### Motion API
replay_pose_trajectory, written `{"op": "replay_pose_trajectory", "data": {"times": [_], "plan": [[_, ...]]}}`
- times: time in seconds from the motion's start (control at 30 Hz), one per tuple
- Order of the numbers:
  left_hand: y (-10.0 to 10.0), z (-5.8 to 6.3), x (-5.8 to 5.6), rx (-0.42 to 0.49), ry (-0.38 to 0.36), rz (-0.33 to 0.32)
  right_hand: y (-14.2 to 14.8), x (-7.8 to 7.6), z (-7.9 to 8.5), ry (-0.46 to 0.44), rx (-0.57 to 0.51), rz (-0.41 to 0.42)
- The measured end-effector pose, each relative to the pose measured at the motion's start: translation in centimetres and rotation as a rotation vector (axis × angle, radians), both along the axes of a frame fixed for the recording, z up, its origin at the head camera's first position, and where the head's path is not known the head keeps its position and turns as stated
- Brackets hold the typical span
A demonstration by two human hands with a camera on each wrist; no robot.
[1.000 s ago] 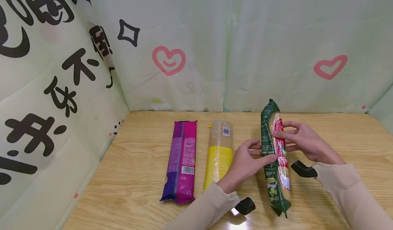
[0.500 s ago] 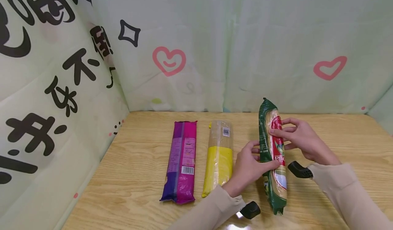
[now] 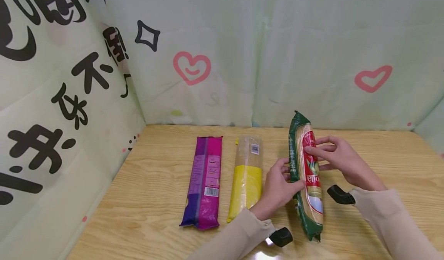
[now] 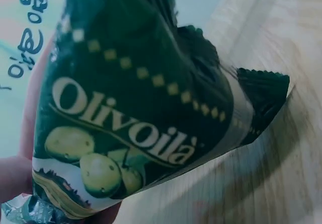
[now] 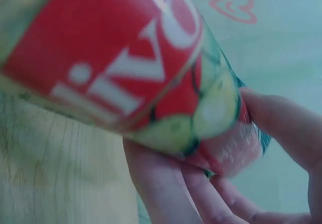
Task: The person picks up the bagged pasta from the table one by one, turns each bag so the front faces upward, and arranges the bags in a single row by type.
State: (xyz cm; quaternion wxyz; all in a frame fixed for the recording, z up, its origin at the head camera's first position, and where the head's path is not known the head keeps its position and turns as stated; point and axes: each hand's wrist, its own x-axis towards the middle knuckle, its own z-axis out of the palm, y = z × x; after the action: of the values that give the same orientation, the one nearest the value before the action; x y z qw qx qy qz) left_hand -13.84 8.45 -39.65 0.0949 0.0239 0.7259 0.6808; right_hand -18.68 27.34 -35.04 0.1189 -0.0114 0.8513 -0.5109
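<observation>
Rolled a little and shifted slightly leftward since one second earlier, the green packet point(image 3: 310, 192) now turns its red label point(image 3: 313, 168) more fully upward. It lies between both hands over the right half of the counter point(image 3: 149, 198), lengthwise and somewhat tilted, its far end overlapping the backdrop point(image 3: 225, 25) in the head view; whether its near end touches the wood cannot be told. Left hand point(image 3: 277, 188): grip pinching the packet's left side, thumb laid on the upper face. Right hand point(image 3: 341, 161): grip pinching the farther portion from the right, thumb above, other fingers beneath. In the left wrist view, the green wrapping bears the wordmark "Olivoilà" point(image 4: 123, 121) above printed olives point(image 4: 98, 171).

Just beside the left hand lies a yellow packet point(image 3: 245, 185), clear toward its far end; farther left, and apart from it, lies a purple packet point(image 3: 204, 183) with a barcode on its near half. Both forearms wear beige sleeves point(image 3: 388, 210), with a black device point(image 3: 340, 195) at each wrist. Behind, the backdrop carries two red heart outlines point(image 3: 192, 68); large black characters point(image 3: 34, 146) mark the left panel.
</observation>
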Motion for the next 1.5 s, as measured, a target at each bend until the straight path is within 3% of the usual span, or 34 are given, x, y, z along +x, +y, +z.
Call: {"op": "replay_pose_trajectory", "data": {"times": [0.2,0.37,0.53,0.63,1.2,1.5], "plan": [[0.1,-0.1,-0.2,0.125,-0.076,0.014,0.8,0.4,-0.1,0.026,-0.038,0.043],[-0.4,0.0,-0.3,0.204,-0.084,0.008,1.7,0.1,-0.5,0.023,-0.128,0.108],[-0.5,0.3,-0.6,0.233,-0.094,0.012,3.2,-0.3,-1.5,-0.054,-0.287,0.219],[-0.6,0.3,-0.7,0.234,-0.098,0.002,3.5,-0.5,-1.9,-0.105,-0.334,0.236],[-0.5,-1.4,-0.8,0.279,-0.057,-0.091,2.9,-0.1,-1.6,-0.107,-0.285,0.120],[-1.0,-1.4,-1.1,0.262,-0.096,-0.129,3.0,-0.2,-1.6,-0.091,-0.252,0.081]]}}
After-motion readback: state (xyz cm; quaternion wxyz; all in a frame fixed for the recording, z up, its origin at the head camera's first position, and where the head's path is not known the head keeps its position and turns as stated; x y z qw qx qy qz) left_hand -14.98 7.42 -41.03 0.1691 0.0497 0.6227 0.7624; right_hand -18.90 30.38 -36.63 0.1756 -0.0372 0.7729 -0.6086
